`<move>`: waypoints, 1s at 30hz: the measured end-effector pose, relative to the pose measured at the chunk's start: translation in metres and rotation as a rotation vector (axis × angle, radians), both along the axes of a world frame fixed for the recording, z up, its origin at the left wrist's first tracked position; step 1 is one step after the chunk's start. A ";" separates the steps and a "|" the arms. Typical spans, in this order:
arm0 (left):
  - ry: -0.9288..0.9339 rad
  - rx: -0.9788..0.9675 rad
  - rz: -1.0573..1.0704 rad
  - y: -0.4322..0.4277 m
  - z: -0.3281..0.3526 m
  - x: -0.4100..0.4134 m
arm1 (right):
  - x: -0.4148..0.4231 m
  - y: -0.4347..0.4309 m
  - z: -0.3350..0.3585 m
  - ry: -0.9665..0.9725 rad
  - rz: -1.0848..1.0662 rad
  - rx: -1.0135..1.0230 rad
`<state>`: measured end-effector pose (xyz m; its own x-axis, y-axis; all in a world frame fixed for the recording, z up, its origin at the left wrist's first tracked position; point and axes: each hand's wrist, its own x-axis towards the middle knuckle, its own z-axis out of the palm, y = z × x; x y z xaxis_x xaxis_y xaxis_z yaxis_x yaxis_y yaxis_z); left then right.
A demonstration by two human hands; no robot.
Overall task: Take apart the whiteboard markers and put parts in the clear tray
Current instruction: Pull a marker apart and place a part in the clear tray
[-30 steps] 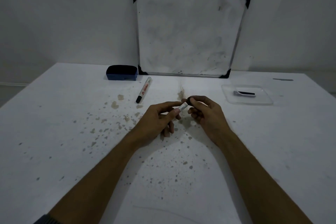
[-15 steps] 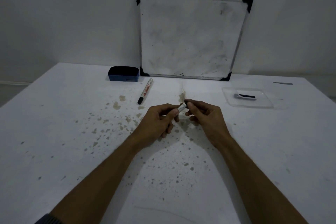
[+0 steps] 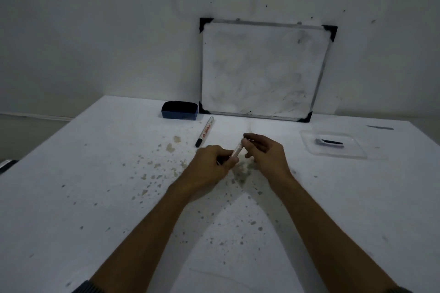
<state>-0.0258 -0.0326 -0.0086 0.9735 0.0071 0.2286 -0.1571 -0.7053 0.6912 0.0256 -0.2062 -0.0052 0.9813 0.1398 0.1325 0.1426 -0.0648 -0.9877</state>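
My left hand (image 3: 210, 165) grips the white barrel of a whiteboard marker (image 3: 237, 150) above the middle of the table. My right hand (image 3: 265, 153) pinches the barrel's upper end between thumb and fingers; the tip is hidden by the fingertips. A second marker (image 3: 205, 131), white with a black cap, lies on the table to the left of my hands. The clear tray (image 3: 307, 137) sits at the right and holds a black and grey marker part (image 3: 329, 142).
A small whiteboard (image 3: 264, 69) leans against the wall at the back. A blue eraser (image 3: 179, 110) lies left of it. The white table (image 3: 95, 197) is stained with brown spots around my hands. A thin dark object (image 3: 379, 127) lies at the far right.
The view has tilted up slightly. My hands have stayed together on the marker, and the barrel now points more steeply upward toward my right fingertips.
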 end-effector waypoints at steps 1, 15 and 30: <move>-0.027 0.017 0.054 0.002 0.004 0.001 | 0.004 0.006 0.003 -0.004 -0.002 -0.014; 0.035 -0.054 0.692 0.063 0.003 0.087 | 0.033 -0.007 -0.026 -0.148 -0.176 -0.343; 0.002 0.185 0.593 0.029 -0.018 0.095 | 0.034 -0.008 -0.030 -0.216 -0.135 -0.424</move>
<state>0.0695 -0.0038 -0.0265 0.8164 0.5074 0.2758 0.2996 -0.7804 0.5488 0.0595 -0.2142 -0.0357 0.9507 0.0992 0.2939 0.3040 -0.4867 -0.8189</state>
